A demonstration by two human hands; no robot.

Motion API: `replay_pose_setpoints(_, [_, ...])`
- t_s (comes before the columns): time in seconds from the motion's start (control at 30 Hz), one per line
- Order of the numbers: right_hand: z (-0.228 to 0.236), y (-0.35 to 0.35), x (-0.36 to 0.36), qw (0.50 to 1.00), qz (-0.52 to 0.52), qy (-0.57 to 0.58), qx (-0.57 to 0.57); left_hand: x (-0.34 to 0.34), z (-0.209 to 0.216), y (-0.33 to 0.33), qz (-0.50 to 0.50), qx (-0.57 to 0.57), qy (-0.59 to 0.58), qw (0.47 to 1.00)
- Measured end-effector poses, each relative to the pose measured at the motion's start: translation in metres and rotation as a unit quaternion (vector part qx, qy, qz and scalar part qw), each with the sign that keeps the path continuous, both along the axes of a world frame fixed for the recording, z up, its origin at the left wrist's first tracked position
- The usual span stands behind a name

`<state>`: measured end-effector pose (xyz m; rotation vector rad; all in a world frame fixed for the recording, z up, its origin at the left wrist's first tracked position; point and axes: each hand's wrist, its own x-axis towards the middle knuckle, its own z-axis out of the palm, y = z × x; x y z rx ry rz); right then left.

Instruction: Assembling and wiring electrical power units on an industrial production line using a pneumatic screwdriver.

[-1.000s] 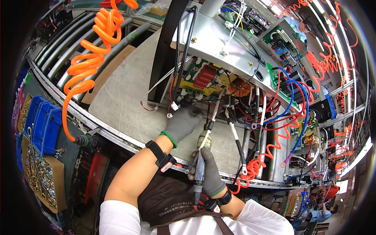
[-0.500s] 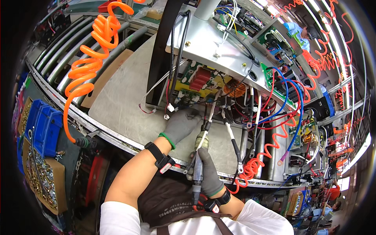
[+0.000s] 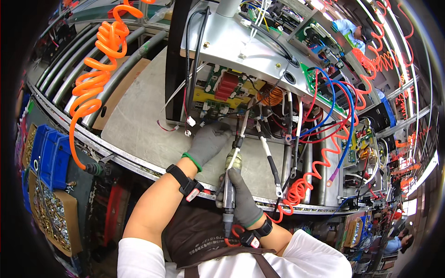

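My left hand (image 3: 206, 144), in a grey glove with a green cuff, reaches to the lower front edge of an open metal electronics unit (image 3: 259, 51). Its fingers are curled, and whatever is between them is hidden. My right hand (image 3: 242, 199), gloved too, is wrapped around a pneumatic screwdriver (image 3: 229, 197) that points up toward the unit. White and black cables (image 3: 269, 160) with ring terminals hang down beside the tool's front end. Inside the unit sit a red finned part (image 3: 226, 85) and a copper coil (image 3: 270, 96).
An orange coiled hose (image 3: 92, 76) hangs at the left over the roller conveyor (image 3: 69, 69). Blue bins (image 3: 53, 160) and a cardboard box of screws (image 3: 53, 213) stand at the left. A red coiled hose (image 3: 299, 187) lies at the right. Another person (image 3: 347, 32) is far back.
The unit and its surroundings have shifted slightly left in the picture. My right hand and the screwdriver sit a little further left and higher; both hands keep nearly the same pose.
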<state>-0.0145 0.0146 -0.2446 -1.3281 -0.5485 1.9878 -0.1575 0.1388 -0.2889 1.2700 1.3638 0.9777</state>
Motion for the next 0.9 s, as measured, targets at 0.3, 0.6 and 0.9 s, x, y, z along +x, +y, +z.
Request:
replay_pose_setpoints(0.3, [0.001,-0.006,0.003,0.999,-0.008,-0.043,0.025,0.0,0.006,-0.001,-0.011,-0.055,-0.061,0.997])
replay_pose_setpoints(0.6, [0.0,-0.08,0.081,0.993,0.07,-0.064,0.073,0.023,-0.01,0.003,0.084,0.153,0.097,0.98])
replay_pose_setpoints(0.9, [-0.02,-0.092,0.148,0.992,-0.028,-0.029,0.118,0.072,-0.027,0.035,0.154,-0.003,-0.269,0.951])
